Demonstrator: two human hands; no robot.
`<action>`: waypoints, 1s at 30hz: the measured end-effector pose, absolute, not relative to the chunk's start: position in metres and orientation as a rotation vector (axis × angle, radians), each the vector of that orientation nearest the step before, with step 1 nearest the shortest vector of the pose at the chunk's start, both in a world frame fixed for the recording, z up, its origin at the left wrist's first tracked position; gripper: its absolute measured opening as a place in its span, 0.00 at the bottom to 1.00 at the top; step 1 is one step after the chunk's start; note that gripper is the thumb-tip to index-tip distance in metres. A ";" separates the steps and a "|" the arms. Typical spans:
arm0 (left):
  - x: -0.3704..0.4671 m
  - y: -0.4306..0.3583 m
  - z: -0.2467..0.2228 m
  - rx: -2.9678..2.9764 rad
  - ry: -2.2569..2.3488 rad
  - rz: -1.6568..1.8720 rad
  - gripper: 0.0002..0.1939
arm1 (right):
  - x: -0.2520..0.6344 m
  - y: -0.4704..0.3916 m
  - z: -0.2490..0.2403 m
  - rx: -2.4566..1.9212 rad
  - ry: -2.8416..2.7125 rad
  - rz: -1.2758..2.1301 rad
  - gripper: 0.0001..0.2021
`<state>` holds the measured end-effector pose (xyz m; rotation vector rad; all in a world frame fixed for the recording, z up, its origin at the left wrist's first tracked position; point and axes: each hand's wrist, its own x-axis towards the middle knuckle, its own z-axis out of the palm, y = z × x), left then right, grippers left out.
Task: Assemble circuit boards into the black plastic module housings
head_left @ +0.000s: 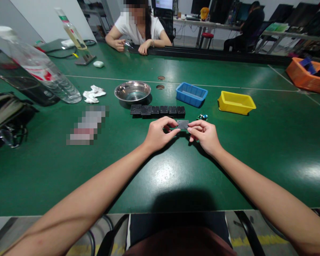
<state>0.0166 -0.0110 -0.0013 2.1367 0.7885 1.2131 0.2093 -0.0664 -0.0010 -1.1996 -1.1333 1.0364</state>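
Observation:
Between my two hands is a small flat grey rectangular plate (182, 124). My left hand (161, 132) pinches its left edge between thumb and fingers. The right edge is in the fingertips of my right hand (204, 135). Just beyond the plate stands a row of several small black square boxes (160, 111) on the green table. A small green circuit board (202, 117) lies past my right fingers, partly hidden by them.
Behind the row are a steel bowl (132, 91), a blue tray (191, 95) and a yellow tray (236, 103). An orange basket (309, 76) holds parts at far right. Bottles (46, 71), crumpled tissue (93, 94) and a bag (8, 117) are left. A person (140, 32) sits opposite.

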 end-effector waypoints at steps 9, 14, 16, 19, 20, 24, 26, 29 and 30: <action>0.017 -0.011 0.000 2.131 0.785 1.217 0.06 | 0.209 -0.067 -0.002 -1.199 -1.135 1.039 0.19; 0.016 -0.011 -0.001 2.137 0.800 1.208 0.07 | 0.210 -0.066 -0.002 -1.202 -1.138 1.038 0.19; 0.017 -0.011 -0.001 2.137 0.802 1.202 0.07 | 0.210 -0.066 -0.002 -1.208 -1.141 1.037 0.19; 0.017 -0.011 -0.002 2.128 0.801 1.202 0.07 | 0.210 -0.066 -0.002 -1.207 -1.147 1.036 0.19; 0.017 -0.011 -0.002 2.126 0.802 1.204 0.07 | 0.210 -0.066 -0.002 -1.207 -1.147 1.036 0.19; 0.017 -0.011 -0.002 2.123 0.804 1.203 0.07 | 0.210 -0.066 -0.002 -1.207 -1.136 1.044 0.18; 0.017 -0.011 -0.002 2.122 0.797 1.200 0.07 | 0.210 -0.066 -0.002 -1.204 -1.135 1.047 0.18; 0.017 -0.011 -0.002 2.120 0.789 1.204 0.07 | 0.210 -0.066 -0.002 -1.197 -1.132 1.047 0.18; 0.017 -0.011 -0.002 2.118 0.787 1.205 0.07 | 0.210 -0.066 -0.002 -1.196 -1.132 1.047 0.18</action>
